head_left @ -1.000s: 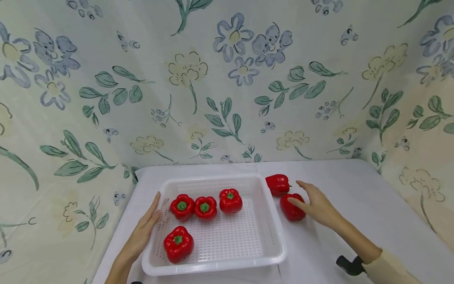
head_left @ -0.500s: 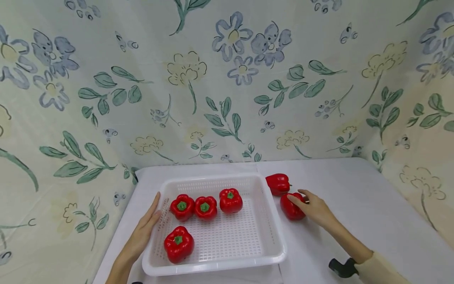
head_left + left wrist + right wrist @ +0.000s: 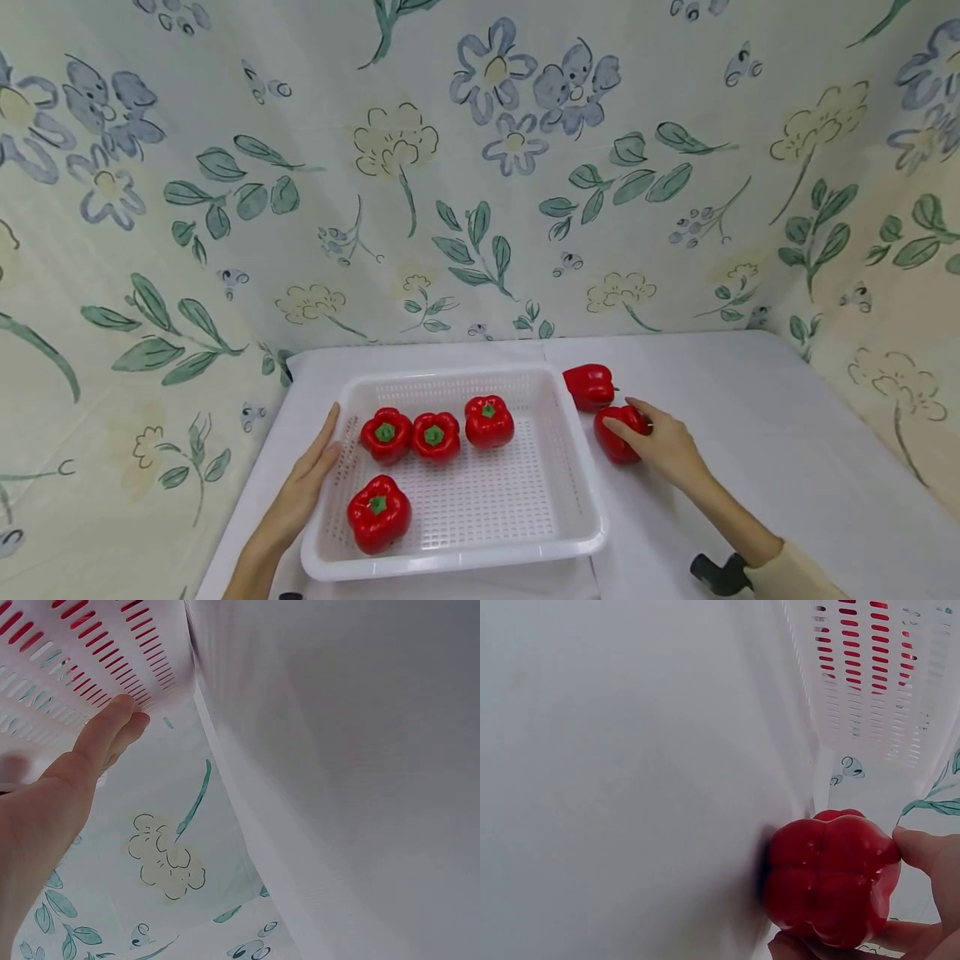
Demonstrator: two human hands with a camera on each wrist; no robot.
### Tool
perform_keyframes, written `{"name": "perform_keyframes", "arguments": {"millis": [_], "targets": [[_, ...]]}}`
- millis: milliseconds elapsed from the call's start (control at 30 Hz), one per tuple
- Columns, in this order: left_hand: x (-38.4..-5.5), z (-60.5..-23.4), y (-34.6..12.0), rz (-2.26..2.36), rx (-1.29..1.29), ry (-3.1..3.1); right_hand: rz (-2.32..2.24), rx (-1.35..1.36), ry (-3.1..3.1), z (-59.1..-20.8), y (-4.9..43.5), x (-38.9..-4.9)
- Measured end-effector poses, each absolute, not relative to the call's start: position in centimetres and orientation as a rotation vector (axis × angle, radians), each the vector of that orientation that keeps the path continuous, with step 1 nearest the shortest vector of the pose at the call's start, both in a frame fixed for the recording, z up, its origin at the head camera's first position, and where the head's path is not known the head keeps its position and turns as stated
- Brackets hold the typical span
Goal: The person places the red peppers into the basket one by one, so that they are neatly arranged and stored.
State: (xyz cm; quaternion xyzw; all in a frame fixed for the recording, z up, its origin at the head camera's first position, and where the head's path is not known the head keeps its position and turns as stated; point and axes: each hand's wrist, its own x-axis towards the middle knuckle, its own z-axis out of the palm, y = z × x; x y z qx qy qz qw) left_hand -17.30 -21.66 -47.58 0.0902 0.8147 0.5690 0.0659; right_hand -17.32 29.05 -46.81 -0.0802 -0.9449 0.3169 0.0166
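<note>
The right hand (image 3: 663, 446) curls round the nearer red bell pepper (image 3: 617, 435) on the worktop (image 3: 750, 433) — just right of the white basket (image 3: 555, 533), whose left wall the flat left hand (image 3: 303, 487) touches.

Light is bright, even and diffuse, with only faint soft shadows under the basket (image 3: 577, 533) and peppers. The head view is sharp but bends the wall pattern outward at the edges. Both wrist views are softer: the white cloth (image 3: 630, 750) washes out nearly featureless, and the near fingers (image 3: 922, 851) blur.
</note>
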Motion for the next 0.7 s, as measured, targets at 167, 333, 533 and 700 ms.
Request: {"name": "perform_keyframes", "arguments": {"millis": [167,333,533,700], "targets": [[-17.27,-47.67,-21.65,1.722,0.275,2.456,0.988,-0.249,-2.941,-46.82,29.21,-17.21],[-17.23,-47.71,-21.66,1.723,0.285,2.463,0.991,-0.256,-2.953,-46.67,29.35,-17.16],[-17.16,-47.69,-21.62,1.722,0.282,2.468,0.993,-0.246,-2.928,-46.59,29.5,-16.87],[-17.14,-47.69,-21.64,1.719,0.278,2.472,0.945,-0.213,-2.898,-46.47,29.67,-16.51]]}}
